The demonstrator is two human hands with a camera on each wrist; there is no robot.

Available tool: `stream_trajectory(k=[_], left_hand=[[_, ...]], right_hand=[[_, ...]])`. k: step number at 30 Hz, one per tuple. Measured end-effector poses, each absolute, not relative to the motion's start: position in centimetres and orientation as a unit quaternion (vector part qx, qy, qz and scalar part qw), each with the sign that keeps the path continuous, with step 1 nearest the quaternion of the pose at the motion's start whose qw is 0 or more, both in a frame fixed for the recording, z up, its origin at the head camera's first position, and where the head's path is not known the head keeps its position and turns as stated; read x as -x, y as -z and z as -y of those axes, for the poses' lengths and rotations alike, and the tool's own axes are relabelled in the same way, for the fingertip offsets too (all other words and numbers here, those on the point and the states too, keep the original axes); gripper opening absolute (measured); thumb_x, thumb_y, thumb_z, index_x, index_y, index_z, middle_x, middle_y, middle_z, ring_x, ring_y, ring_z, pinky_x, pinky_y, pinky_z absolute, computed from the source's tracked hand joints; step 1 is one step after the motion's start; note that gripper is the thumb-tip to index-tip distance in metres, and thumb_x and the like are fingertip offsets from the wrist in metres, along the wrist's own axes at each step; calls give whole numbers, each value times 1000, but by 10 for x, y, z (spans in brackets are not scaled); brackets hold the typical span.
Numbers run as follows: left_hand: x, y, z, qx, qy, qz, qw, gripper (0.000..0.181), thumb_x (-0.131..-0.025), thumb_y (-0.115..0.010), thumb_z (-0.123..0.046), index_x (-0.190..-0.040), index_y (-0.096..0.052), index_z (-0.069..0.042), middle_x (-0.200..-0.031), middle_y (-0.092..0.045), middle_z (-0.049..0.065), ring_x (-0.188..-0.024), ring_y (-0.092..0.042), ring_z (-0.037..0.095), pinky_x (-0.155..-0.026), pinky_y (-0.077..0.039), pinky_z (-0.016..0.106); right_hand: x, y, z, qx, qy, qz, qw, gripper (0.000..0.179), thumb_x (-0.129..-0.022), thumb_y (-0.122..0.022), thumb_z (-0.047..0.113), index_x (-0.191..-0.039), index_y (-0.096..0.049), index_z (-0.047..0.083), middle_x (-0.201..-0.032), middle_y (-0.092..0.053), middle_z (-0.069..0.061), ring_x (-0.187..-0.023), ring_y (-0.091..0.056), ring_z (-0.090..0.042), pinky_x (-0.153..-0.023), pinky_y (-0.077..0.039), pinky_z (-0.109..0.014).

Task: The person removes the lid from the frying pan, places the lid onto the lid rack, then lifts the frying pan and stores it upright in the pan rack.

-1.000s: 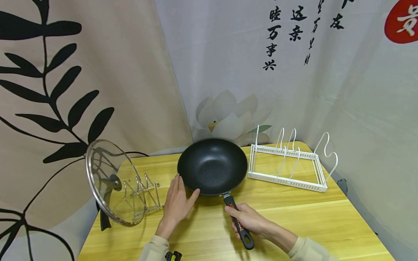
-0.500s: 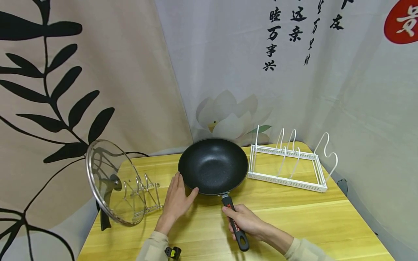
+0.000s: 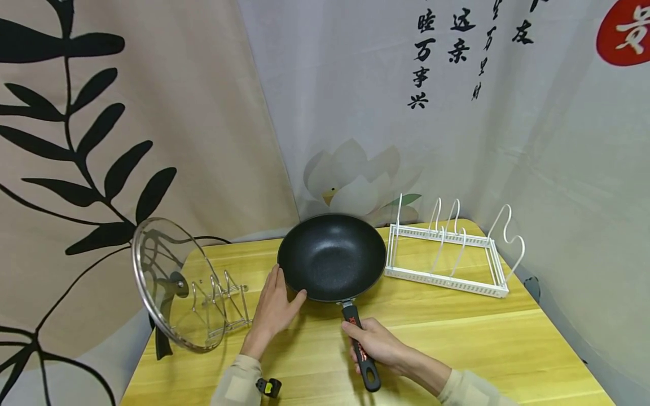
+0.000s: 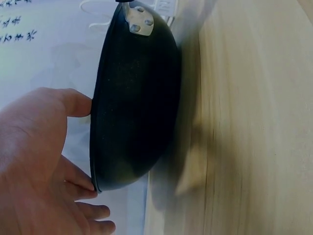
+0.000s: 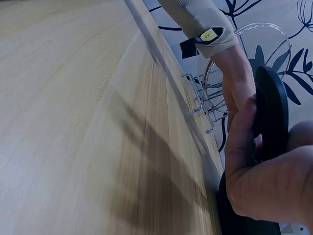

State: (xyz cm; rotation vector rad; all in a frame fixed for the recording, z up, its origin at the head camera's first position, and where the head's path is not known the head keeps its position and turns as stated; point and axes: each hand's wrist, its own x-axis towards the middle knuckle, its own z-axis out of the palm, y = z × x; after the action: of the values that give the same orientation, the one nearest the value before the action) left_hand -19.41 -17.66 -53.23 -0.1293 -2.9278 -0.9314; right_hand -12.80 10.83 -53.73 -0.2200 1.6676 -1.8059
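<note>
Nearest the wearer, the right hand (image 3: pixel 378 341) is closed around the handle (image 3: pixel 363 361), thumb along the top. This grip presumably gives control over the angle of the wok (image 3: pixel 331 256). A riveted bracket (image 4: pixel 141 22) joins handle to bowl.

The left hand (image 3: pixel 276 310) is extended, fingers nearly straight. In the left wrist view, thumb and foremost fingers touch the rim, while the others stand clear. It encloses nothing; contact at the rim likely steadies the bowl opposite the handle's pull.

The wok is located centrally over the rear half of the wooden table (image 3: pixel 457 344), bowl facing up, handle toward the wearer. Whether its base touches the tabletop cannot be determined.

To the left, the glass lid (image 3: pixel 180 285) stands on edge, overlapping the metal wire rack (image 3: pixel 238 325) in view; what supports it cannot be told. To the right, just beside the wok, sits the white rack (image 3: pixel 447 282); its upright dividers appear shaped to hold ware on edge.

Behind everything hangs the printed curtain (image 3: pixel 355 84).
</note>
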Motion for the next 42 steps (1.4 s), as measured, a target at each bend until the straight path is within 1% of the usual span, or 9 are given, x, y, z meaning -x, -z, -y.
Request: stream_trajectory(k=[6, 15, 18, 27, 31, 33, 36, 39, 42], left_hand=[[196, 533, 178, 49, 301, 951, 42, 97, -110, -70, -42, -173, -21, 13, -187, -14, 31, -174, -21, 52, -140, -27, 67], [198, 533, 179, 42, 310, 949, 31, 99, -110, -69, -43, -175, -17, 10, -189, -10, 26, -176, -16, 49, -142, -24, 66], [199, 533, 179, 42, 313, 948, 28, 100, -110, -69, -44, -176, -15, 9, -189, -9, 25, -177, -15, 48, -142, -24, 66], [200, 535, 179, 47, 313, 948, 33, 100, -110, -67, -44, -176, -15, 9, -190, -8, 24, -177, -16, 47, -142, -26, 65], [198, 539, 178, 43, 319, 946, 36, 100, -111, -68, -42, -177, -13, 8, -190, -5, 24, -177, -15, 46, -142, -26, 65], [197, 539, 177, 39, 328, 943, 44, 99, -110, -69, -41, -178, -12, 4, -190, -4, 22, -177, -15, 46, -141, -27, 65], [192, 537, 173, 39, 349, 934, 68, 98, -110, -70, -38, -181, -12, -5, -191, -5, 20, -176, -19, 45, -139, -30, 68], [185, 533, 166, 49, 377, 920, 100, 94, -110, -71, -36, -182, -16, -14, -191, -12, 15, -175, -24, 44, -137, -33, 70], [177, 529, 159, 67, 400, 905, 129, 88, -109, -72, -34, -181, -24, -16, -189, -23, 13, -173, -30, 42, -136, -35, 70]], right_hand=[[127, 537, -106, 82, 694, -632, 333, 40, -119, -56, 39, -91, -56, 11, -70, -62, -2, -52, -62, -13, -55, -61, -29], [126, 537, -105, 80, 697, -628, 337, 43, -118, -57, 42, -93, -56, 7, -70, -63, -1, -53, -63, -12, -56, -61, -28], [126, 538, -104, 81, 695, -628, 341, 43, -119, -56, 40, -94, -56, 5, -71, -64, -1, -54, -64, -12, -57, -61, -28], [126, 538, -104, 85, 693, -630, 341, 44, -120, -55, 39, -95, -58, 4, -72, -64, -1, -55, -64, -12, -58, -62, -28], [126, 539, -103, 87, 695, -628, 339, 43, -119, -55, 38, -95, -59, 3, -72, -64, -1, -55, -64, -12, -57, -62, -29], [126, 538, -103, 89, 696, -627, 339, 42, -119, -56, 38, -96, -61, 3, -72, -64, -1, -56, -64, -13, -58, -61, -29], [126, 538, -104, 90, 697, -624, 342, 40, -118, -57, 38, -101, -63, 3, -74, -64, -1, -58, -65, -13, -59, -62, -30], [128, 538, -107, 89, 694, -625, 346, 40, -119, -56, 38, -108, -64, 1, -77, -66, -2, -60, -67, -13, -61, -63, -30], [129, 538, -110, 91, 690, -629, 347, 42, -118, -56, 40, -113, -66, -1, -80, -68, -3, -63, -69, -14, -63, -63, -30]])
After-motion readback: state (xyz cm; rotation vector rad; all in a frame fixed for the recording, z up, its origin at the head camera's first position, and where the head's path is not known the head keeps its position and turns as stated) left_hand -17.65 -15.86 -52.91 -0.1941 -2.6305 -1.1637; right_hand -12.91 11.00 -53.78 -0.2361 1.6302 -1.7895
